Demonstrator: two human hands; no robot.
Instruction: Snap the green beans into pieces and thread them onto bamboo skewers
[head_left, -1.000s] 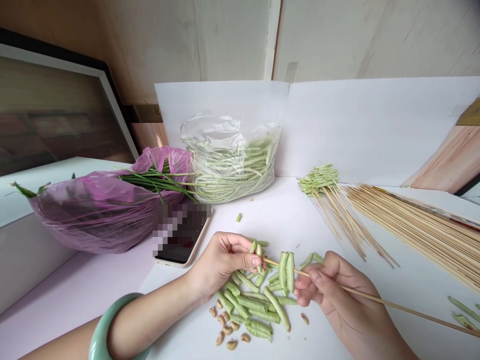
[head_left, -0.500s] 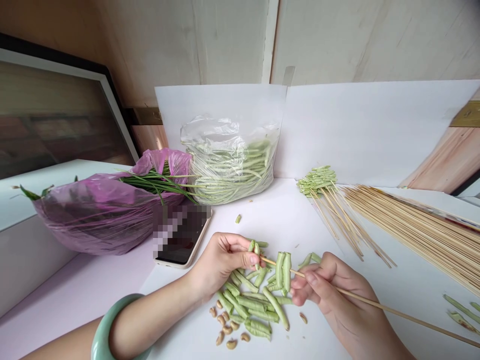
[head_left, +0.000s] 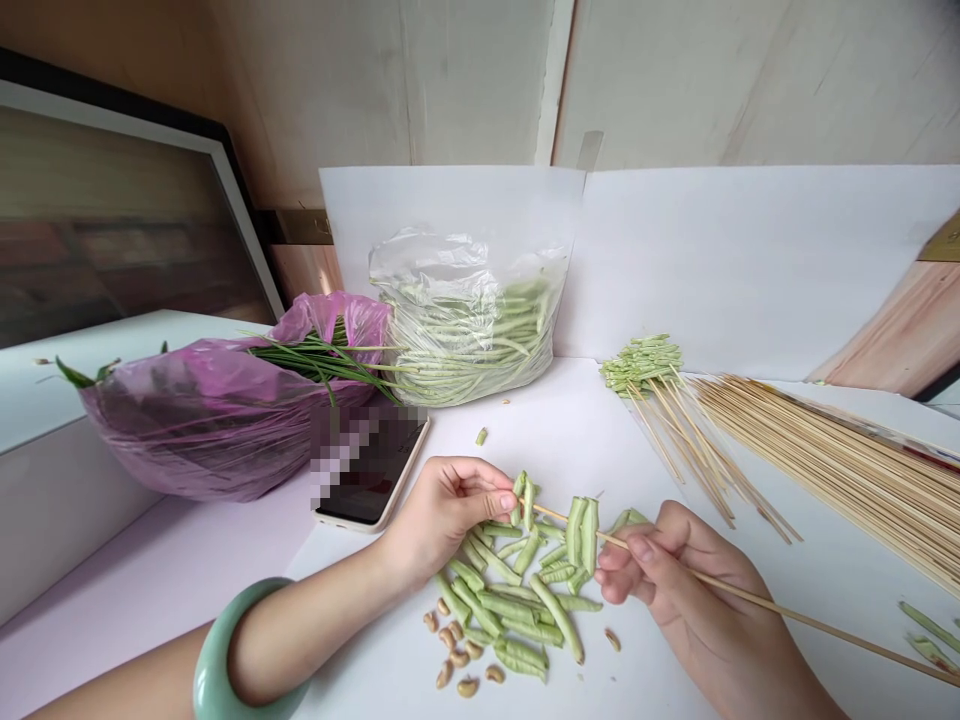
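My left hand (head_left: 442, 510) pinches a short green bean piece (head_left: 524, 497) at the tip of a bamboo skewer (head_left: 787, 612). My right hand (head_left: 679, 590) grips that skewer just behind two bean pieces (head_left: 583, 530) threaded on it; the stick runs off to the lower right. Under both hands lies a pile of cut bean pieces (head_left: 510, 605) on the white table (head_left: 570, 440), with several loose beige seeds (head_left: 457, 660) beside it. A jade bangle (head_left: 217, 660) is on my left wrist.
A phone (head_left: 371, 465) lies left of my left hand. Behind it are a purple bag of chives (head_left: 217, 410) and a clear bag of long beans (head_left: 465, 320). Finished bean skewers (head_left: 645, 365) and a spread of bare bamboo skewers (head_left: 840, 460) lie at the right.
My left hand has pushed the bean piece onto the skewer tip, and both hands with the skewer have lifted slightly. The view has shifted a little.
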